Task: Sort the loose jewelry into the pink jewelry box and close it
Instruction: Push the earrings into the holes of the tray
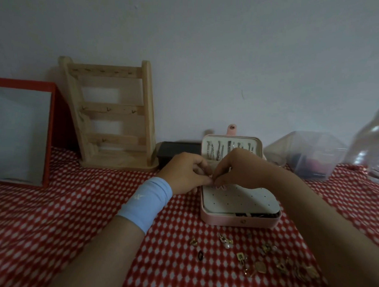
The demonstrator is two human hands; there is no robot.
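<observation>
A pink rounded jewelry box [238,220] lies open on a red cloth with white dots [74,203], its lid [257,149] upright with silver chains [216,154] hanging inside; a white perforated earring panel [242,199] covers the base; the left hand [185,175], a pale blue wristband [145,203] at its wrist, and the right hand [237,168] meet fingertip to fingertip at the panel's far edge, seemingly pinching a small pink piece [220,187]; loose gold jewelry [255,259] lies scattered near the box's front; behind stand a slatted wooden rack [112,119], a red-framed mirror [19,133], a black box [177,152] and a clear plastic container [306,154].
</observation>
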